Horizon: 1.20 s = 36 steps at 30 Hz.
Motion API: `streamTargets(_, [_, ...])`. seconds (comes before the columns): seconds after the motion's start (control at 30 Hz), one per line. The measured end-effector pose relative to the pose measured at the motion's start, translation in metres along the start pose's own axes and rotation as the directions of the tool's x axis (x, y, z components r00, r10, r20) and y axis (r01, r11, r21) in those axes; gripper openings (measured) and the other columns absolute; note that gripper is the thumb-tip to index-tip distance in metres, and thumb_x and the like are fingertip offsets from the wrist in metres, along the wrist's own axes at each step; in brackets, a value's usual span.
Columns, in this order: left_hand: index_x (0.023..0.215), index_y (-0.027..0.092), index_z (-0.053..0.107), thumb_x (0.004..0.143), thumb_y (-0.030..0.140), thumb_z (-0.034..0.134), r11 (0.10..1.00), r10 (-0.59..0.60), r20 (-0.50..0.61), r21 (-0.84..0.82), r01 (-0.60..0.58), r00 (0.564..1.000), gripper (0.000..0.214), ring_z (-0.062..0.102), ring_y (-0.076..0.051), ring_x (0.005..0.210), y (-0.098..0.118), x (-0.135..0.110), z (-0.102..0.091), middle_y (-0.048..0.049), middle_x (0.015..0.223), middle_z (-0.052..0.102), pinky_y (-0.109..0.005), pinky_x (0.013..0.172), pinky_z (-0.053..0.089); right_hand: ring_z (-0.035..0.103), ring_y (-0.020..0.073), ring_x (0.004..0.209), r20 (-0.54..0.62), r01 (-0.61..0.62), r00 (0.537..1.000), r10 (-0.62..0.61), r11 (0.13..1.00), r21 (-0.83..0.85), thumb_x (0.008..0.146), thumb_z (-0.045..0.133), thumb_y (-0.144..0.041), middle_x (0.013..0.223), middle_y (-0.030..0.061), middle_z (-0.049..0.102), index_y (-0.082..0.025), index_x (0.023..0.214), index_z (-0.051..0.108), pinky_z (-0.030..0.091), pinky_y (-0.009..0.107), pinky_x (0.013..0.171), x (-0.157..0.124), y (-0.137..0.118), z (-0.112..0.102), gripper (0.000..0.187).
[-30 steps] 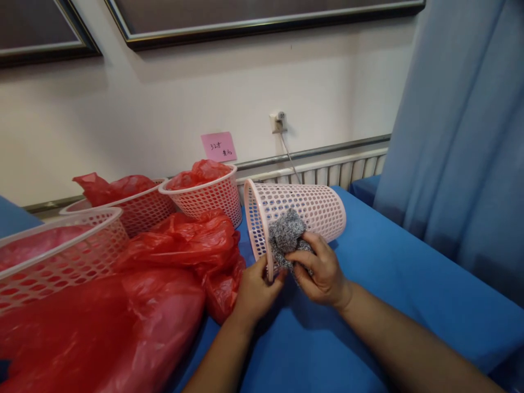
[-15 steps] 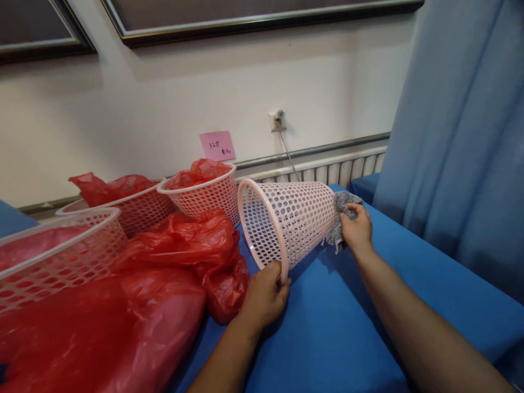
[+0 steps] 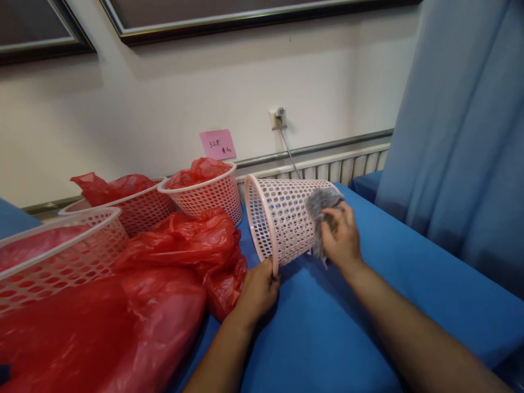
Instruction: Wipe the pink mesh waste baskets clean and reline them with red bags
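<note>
A pink perforated plastic basket (image 3: 278, 218) lies on its side on the blue table (image 3: 368, 305), its open mouth turned towards the left. My left hand (image 3: 257, 289) is closed on the lower rim of that mouth. Against the basket's outer wall, near its base, my right hand (image 3: 341, 237) presses a grey speckled cloth (image 3: 319, 204); the fingers are wrapped round the cloth.
Crumpled red plastic bags (image 3: 180, 245) cover the table's left side. Three more pink baskets lined with red bags stand at the left and back: (image 3: 204, 191), (image 3: 135, 204), (image 3: 57, 245). A blue curtain (image 3: 458, 136) hangs at the right. A pink note (image 3: 218, 144) and a wall socket (image 3: 277, 119) are on the wall behind.
My right hand carried the grey cloth from the basket's mouth to its base end, then back along the side wall. The basket has turned slightly. My left hand stays on the rim.
</note>
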<state>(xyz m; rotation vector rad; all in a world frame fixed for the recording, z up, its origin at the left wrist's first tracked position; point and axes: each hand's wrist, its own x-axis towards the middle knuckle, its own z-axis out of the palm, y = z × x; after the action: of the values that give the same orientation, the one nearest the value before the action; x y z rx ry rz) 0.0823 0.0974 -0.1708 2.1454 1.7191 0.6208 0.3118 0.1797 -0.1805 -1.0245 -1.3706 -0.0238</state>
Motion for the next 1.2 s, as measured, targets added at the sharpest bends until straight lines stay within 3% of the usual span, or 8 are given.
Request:
streamTargets(0.2, [0.101,0.019,0.064,0.085,0.006,0.049,0.998,-0.006,0.013,0.058,0.006,1.0,0.026,0.07,-0.024,0.097,-0.002,0.003,0.002,-0.0078,0.097,0.073,-0.033,0.087,0.051,0.06,0.0302,0.107,-0.141,-0.607,0.783,0.606,0.794,0.045,0.073,0.061,-0.025,0.104,0.0109,0.063,-0.017,0.101,0.065,0.043,0.056,0.106,0.037,0.071,-0.004,0.029])
streamTargets(0.37, [0.106,0.02,0.067,0.086,0.007,0.049,0.995,-0.006,0.036,0.099,0.002,0.999,0.03,0.07,-0.024,0.101,-0.005,0.004,0.003,-0.0092,0.108,0.075,-0.034,0.089,0.052,0.051,0.0276,0.129,-0.021,0.015,1.0,-0.012,0.992,0.123,0.086,0.058,-0.021,0.131,0.0112,0.055,-0.023,0.107,0.067,0.042,0.048,0.111,0.006,0.001,-0.004,0.023])
streamTargets(0.5, [0.105,0.019,0.069,0.084,0.01,0.053,0.998,0.017,0.07,0.058,-0.021,0.997,0.027,0.07,-0.024,0.096,-0.001,0.0,-0.001,-0.0095,0.106,0.075,-0.032,0.085,0.052,0.06,0.0229,0.106,0.189,0.381,0.866,-0.462,0.856,0.349,0.084,0.056,-0.011,0.124,0.0088,0.054,-0.025,0.113,0.064,0.054,0.04,0.088,-0.018,-0.062,-0.017,0.033])
streamTargets(0.73, [0.077,0.016,0.063,0.09,0.038,0.06,0.95,0.108,-0.244,-0.259,-0.173,0.964,0.026,0.058,-0.015,0.064,0.012,-0.013,-0.014,-0.002,0.071,0.065,-0.024,0.06,0.045,0.06,0.0222,0.093,0.255,0.456,0.77,-0.584,0.784,0.421,0.082,0.055,-0.01,0.115,0.0099,0.057,-0.023,0.11,0.063,0.055,0.039,0.076,-0.02,-0.075,-0.023,0.031])
streamTargets(0.83, [0.079,0.015,0.067,0.095,0.041,0.054,0.943,0.124,-0.237,-0.274,-0.189,0.963,0.033,0.058,-0.015,0.065,0.011,-0.011,-0.012,-0.0029,0.073,0.066,-0.023,0.061,0.046,0.061,0.026,0.11,0.164,0.405,0.881,-0.444,0.886,0.226,0.083,0.055,-0.01,0.127,0.012,0.056,-0.023,0.109,0.064,0.055,0.044,0.089,-0.013,-0.056,-0.016,0.03])
streamTargets(0.93, [0.092,0.015,0.071,0.097,0.042,0.053,0.946,0.112,-0.171,-0.284,-0.158,0.979,0.033,0.066,-0.019,0.077,0.006,-0.006,-0.008,-0.0066,0.085,0.071,-0.027,0.071,0.052,0.057,0.03,0.123,-0.035,0.072,0.997,-0.072,0.997,0.02,0.083,0.057,-0.018,0.125,0.0123,0.06,-0.022,0.103,0.067,0.049,0.05,0.104,0.008,-0.014,-0.014,0.023])
streamTargets(1.07, [0.103,0.017,0.073,0.097,0.038,0.052,0.96,0.126,-0.105,-0.237,-0.148,0.986,0.03,0.07,-0.023,0.092,0.002,-0.002,-0.002,-0.0092,0.1,0.075,-0.033,0.085,0.055,0.064,0.028,0.103,-0.198,-0.375,0.904,0.379,0.925,0.058,0.078,0.061,-0.028,0.102,0.0086,0.068,-0.018,0.102,0.068,0.047,0.054,0.103,0.038,0.041,-0.018,0.026])
streamTargets(1.2, [0.11,0.02,0.072,0.095,0.03,0.053,0.981,0.133,-0.027,-0.137,-0.135,0.991,0.026,0.071,-0.024,0.098,0.004,-0.002,0.001,-0.0079,0.108,0.076,-0.033,0.087,0.055,0.058,0.0278,0.119,-0.15,-0.25,0.954,0.259,0.965,0.077,0.084,0.06,-0.027,0.12,0.0116,0.065,-0.02,0.111,0.069,0.043,0.05,0.11,0.031,0.026,-0.016,0.029])
